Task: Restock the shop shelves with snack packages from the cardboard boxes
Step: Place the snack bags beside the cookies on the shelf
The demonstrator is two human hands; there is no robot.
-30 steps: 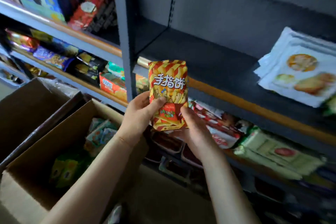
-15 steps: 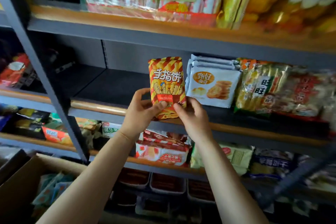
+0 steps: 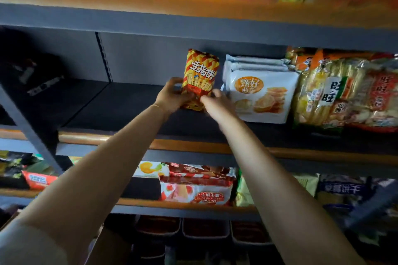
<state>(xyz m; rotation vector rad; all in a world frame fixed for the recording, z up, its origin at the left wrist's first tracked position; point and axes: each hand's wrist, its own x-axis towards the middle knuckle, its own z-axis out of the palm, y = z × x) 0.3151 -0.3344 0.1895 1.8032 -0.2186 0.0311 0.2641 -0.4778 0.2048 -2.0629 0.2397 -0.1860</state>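
Observation:
A red and yellow striped snack packet (image 3: pixel 201 71) stands upright on the dark middle shelf (image 3: pixel 120 112), just left of a stack of white biscuit packets (image 3: pixel 261 92). My left hand (image 3: pixel 172 95) grips the packet's lower left side. My right hand (image 3: pixel 215 102) holds its lower right corner with curled fingers. Both arms reach up and forward over the shelf's orange front strip. No cardboard box is in view.
Yellow and red rice-cracker bags (image 3: pixel 349 90) fill the shelf's right end. Its left half is bare, beside a grey upright post (image 3: pixel 32 131). The shelf above (image 3: pixel 193 15) carries blurred packets. The lower shelf holds wafer packs (image 3: pixel 198 189) and other snacks.
Both hands have carried the packet up from over the cardboard box and deeper onto the middle shelf, next to the white packets. The view has tilted up, so the box has left the frame.

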